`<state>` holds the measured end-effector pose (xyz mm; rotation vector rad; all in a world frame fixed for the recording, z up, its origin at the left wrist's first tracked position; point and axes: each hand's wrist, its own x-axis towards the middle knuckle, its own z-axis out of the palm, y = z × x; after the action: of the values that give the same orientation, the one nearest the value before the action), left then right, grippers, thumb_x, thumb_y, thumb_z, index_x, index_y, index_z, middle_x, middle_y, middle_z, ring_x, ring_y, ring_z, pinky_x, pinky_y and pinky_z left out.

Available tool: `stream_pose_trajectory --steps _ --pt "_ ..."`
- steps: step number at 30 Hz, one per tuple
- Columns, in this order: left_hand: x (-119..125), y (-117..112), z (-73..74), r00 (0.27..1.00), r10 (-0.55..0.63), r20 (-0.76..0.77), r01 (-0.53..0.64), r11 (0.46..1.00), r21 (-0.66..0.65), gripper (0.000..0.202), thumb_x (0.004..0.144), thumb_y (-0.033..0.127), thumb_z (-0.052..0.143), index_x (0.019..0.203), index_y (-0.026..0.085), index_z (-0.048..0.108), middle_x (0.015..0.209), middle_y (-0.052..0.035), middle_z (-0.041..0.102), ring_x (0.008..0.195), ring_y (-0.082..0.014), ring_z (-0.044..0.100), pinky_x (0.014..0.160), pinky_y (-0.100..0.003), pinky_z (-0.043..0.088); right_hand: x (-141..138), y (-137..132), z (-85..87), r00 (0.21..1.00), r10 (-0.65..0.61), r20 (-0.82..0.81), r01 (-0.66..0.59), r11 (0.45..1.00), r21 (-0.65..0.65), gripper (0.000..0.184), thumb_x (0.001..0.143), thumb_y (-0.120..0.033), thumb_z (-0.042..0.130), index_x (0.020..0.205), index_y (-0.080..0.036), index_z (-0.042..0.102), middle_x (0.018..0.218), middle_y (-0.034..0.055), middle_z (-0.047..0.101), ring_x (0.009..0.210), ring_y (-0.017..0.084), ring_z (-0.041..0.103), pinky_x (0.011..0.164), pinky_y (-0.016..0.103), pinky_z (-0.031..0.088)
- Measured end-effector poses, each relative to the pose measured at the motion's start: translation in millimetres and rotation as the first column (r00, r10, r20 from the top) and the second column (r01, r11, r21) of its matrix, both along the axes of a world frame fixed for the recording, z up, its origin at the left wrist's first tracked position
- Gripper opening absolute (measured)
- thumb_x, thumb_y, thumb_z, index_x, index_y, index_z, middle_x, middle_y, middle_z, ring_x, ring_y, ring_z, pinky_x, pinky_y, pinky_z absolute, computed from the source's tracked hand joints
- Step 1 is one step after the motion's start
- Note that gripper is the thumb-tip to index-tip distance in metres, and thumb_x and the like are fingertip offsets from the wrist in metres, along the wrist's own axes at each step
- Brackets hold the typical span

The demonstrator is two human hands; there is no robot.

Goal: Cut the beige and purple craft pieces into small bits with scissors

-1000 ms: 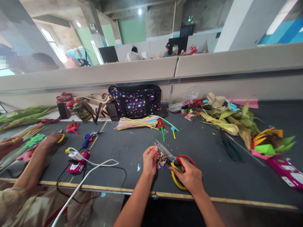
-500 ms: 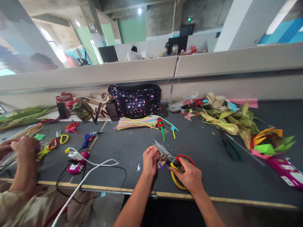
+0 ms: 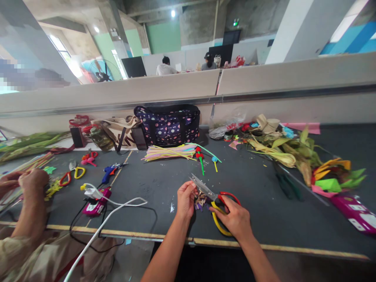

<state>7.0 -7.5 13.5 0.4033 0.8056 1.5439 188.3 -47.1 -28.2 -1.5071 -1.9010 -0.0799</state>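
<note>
My right hand (image 3: 235, 217) is closed round the red and yellow handles of a pair of scissors (image 3: 205, 188), whose blades point up and left. The blade tips reach the fingers of my left hand (image 3: 186, 197), which are pinched together just beside them. Whatever the left fingers hold is too small or hidden to make out. Under the blades lies a small heap of cut pieces (image 3: 201, 201), tan and purple. A bundle of pastel pipe cleaners (image 3: 169, 152) lies farther back, with a red and green pipe cleaner figure (image 3: 199, 158) at its right end.
On the left are a co-worker's hands (image 3: 33, 182), another pair of scissors (image 3: 71, 172), a blue glue gun (image 3: 111, 172) and a power strip (image 3: 96, 201) with a white cable (image 3: 114, 211). A patterned bag (image 3: 169, 125) stands behind. Corn husks (image 3: 302, 154) and dark-handled pliers (image 3: 288, 184) lie right.
The scissor handles have drawn slightly closer together in my right hand. My left hand stays in place. The co-worker's hands at the left have shifted a little.
</note>
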Motion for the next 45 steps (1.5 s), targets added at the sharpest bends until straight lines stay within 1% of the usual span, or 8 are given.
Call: stream_pose_trajectory --steps 6,9,13,18,24,31,37,45 --pt "1.2 1.4 -2.3 0.999 -0.002 0.034 0.002 1.0 0.001 0.024 0.059 0.023 0.081 0.075 0.014 0.066 0.059 0.0028 0.06 0.048 -0.0058 0.052 0.053 -0.018 0.041 0.2 -1.6 2.7 1.0 0.016 0.003 -0.016 1.0 0.002 0.059 0.079 -0.067 0.054 0.107 -0.017 0.064 0.077 0.004 0.069 0.062 0.013 0.062 0.063 0.023 0.044" --pt "1.0 1.7 -2.3 0.999 -0.003 0.04 0.003 1.0 0.013 0.023 0.059 0.023 0.08 0.073 0.014 0.064 0.058 0.0035 0.057 0.048 -0.0056 0.051 0.053 -0.018 0.041 0.0 -2.7 3.6 0.999 0.031 0.013 -0.031 0.999 0.02 0.058 0.079 -0.066 0.055 0.106 -0.016 0.064 0.081 0.0049 0.07 0.065 0.013 0.062 0.066 0.023 0.044" --pt "0.3 1.3 -1.0 1.0 -0.003 0.028 0.002 1.0 0.019 0.019 0.061 0.021 0.078 0.071 0.014 0.064 0.055 0.0038 0.055 0.047 -0.0055 0.05 0.051 -0.017 0.04 -0.4 -3.0 4.9 0.998 0.04 0.039 -0.041 0.999 0.02 0.057 0.079 -0.067 0.055 0.105 -0.017 0.064 0.08 0.0042 0.069 0.068 0.014 0.063 0.065 0.023 0.044" --pt "-0.3 1.3 -2.7 0.998 0.004 0.06 -0.005 1.0 0.007 0.021 0.059 0.02 0.08 0.073 0.013 0.066 0.058 0.0031 0.058 0.048 -0.0048 0.05 0.051 -0.016 0.039 0.1 -2.3 2.7 0.999 0.023 0.046 -0.024 0.999 0.022 0.057 0.079 -0.067 0.053 0.104 -0.017 0.065 0.077 0.0031 0.069 0.067 0.013 0.063 0.063 0.022 0.044" --pt "-0.5 1.4 -4.1 0.998 -0.004 0.059 0.004 1.0 -0.005 0.022 0.058 0.02 0.081 0.073 0.012 0.067 0.061 0.0019 0.062 0.049 -0.0054 0.052 0.052 -0.017 0.04 1.0 -1.6 0.2 0.999 0.022 0.034 -0.023 0.999 0.036 0.056 0.08 -0.066 0.054 0.105 -0.018 0.066 0.085 0.0055 0.071 0.071 0.015 0.065 0.066 0.023 0.046" --pt "-1.3 2.1 -5.5 0.999 0.012 0.031 -0.012 1.0 -0.016 0.024 0.056 0.021 0.083 0.073 0.012 0.068 0.06 0.0016 0.063 0.049 -0.006 0.053 0.053 -0.018 0.041 1.7 -1.9 0.5 0.999 0.031 0.026 -0.032 0.999 0.031 0.054 0.079 -0.067 0.053 0.104 -0.02 0.067 0.084 0.0043 0.072 0.072 0.015 0.067 0.066 0.023 0.047" --pt "-2.0 2.5 -7.3 1.0 0.026 0.009 -0.025 0.999 -0.036 0.026 0.055 0.022 0.083 0.074 0.012 0.069 0.06 0.0012 0.063 0.048 -0.0059 0.053 0.052 -0.018 0.041 1.4 -1.9 1.3 0.999 0.018 0.031 -0.019 0.999 0.041 0.058 0.078 -0.068 0.053 0.103 -0.018 0.068 0.078 0.0035 0.072 0.066 0.014 0.066 0.062 0.022 0.045" --pt "-1.3 1.6 -4.6 1.0 0.019 0.011 -0.019 0.999 -0.035 0.026 0.053 0.022 0.084 0.072 0.012 0.069 0.057 0.001 0.063 0.047 -0.0065 0.053 0.051 -0.018 0.042 0.8 -1.7 2.0 1.0 0.02 0.022 -0.021 0.999 0.041 0.056 0.079 -0.068 0.053 0.101 -0.019 0.068 0.079 0.0034 0.072 0.068 0.013 0.066 0.063 0.022 0.045"
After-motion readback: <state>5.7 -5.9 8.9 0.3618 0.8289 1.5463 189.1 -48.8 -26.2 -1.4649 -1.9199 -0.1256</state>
